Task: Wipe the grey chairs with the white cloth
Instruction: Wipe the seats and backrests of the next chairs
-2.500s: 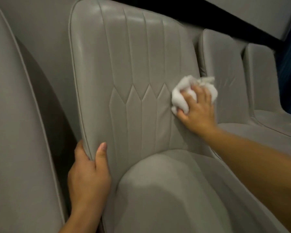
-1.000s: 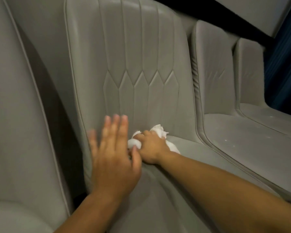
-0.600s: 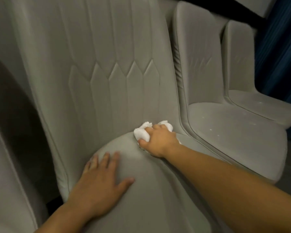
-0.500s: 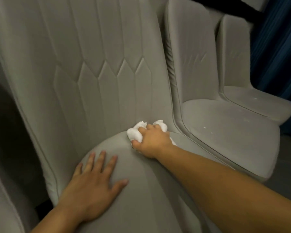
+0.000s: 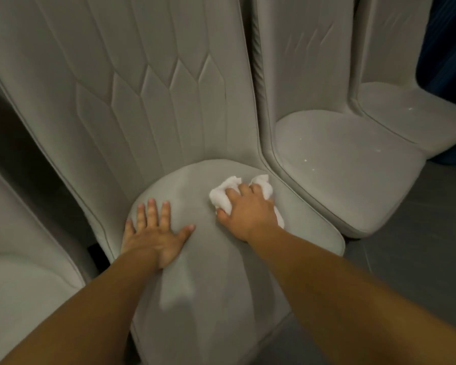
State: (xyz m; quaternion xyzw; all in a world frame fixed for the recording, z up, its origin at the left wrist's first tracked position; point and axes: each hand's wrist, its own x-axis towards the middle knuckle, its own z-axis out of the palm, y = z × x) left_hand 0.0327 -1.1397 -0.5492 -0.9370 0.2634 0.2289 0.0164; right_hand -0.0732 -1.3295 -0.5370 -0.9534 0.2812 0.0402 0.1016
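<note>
Two bare forearms — no sleeves, rings or watch — left hand (image 5: 153, 237), right hand (image 5: 249, 210).

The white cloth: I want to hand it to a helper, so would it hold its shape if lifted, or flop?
Probably floppy: the white cloth lies bunched in soft folds under the right hand. Likely light, since one hand's grip gathers it whole. It seems to slide readily on the smooth grey seat.
</note>
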